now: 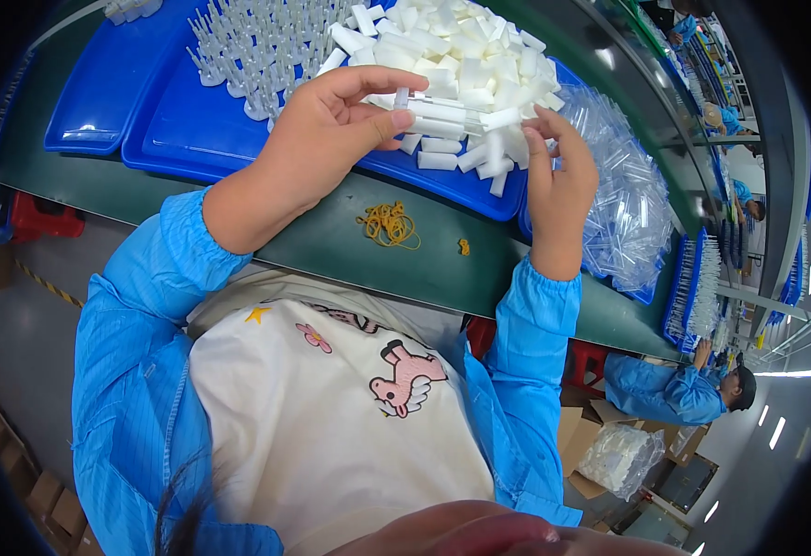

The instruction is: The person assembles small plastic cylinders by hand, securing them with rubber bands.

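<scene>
Above the pile of white foam pieces, both my hands are raised close together. My left hand is closed, with thumb and forefinger pinching a clear plastic stemmed piece whose thin stem points right. Opposite it, my right hand is closed in a pinch at the end of what looks like a clear plastic tube. The tube is hard to make out against the white foam, and I cannot tell whether the two parts touch.
Many clear stemmed pieces stand in a blue tray at left. Clear tubes heap at right. Yellow rubber bands lie on the green table, a small yellow bit beside them. Another person works farther right.
</scene>
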Demonstrator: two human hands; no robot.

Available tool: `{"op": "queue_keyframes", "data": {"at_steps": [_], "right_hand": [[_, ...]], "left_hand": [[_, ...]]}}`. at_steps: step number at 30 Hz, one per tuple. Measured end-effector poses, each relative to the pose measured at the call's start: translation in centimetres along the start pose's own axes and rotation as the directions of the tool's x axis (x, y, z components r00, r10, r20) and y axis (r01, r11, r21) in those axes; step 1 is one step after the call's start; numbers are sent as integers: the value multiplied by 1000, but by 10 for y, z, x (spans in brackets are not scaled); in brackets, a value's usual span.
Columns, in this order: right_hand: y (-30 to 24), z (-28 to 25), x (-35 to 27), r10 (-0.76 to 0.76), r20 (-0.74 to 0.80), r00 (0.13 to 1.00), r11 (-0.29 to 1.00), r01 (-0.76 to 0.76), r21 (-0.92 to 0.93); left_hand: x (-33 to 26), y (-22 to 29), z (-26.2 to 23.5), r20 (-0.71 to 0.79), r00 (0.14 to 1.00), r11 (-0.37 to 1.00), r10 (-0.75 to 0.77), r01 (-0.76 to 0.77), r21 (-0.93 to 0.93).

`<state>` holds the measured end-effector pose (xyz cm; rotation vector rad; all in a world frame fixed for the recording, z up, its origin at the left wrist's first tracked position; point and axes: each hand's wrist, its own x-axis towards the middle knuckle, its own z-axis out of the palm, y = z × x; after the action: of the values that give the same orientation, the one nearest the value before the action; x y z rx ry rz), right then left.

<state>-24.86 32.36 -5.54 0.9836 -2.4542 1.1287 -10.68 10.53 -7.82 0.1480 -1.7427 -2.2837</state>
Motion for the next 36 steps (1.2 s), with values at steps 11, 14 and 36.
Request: {"op": "queue_keyframes", "data": {"at_steps": [11,14,36], "right_hand": [[-23,-8,-8,-192,465,864,981,150,126],[-22,12,-14,-350,350,869,933,358,45],[-9,3,-11,231,113,966,637,-238,733]], "left_hand": [[1,-3,-3,-38,998,996,54,-51,71],[1,-5,-4,-9,999,999,46,-46,28],[-1,-1,-2,57,996,987,63,-71,147]]}}
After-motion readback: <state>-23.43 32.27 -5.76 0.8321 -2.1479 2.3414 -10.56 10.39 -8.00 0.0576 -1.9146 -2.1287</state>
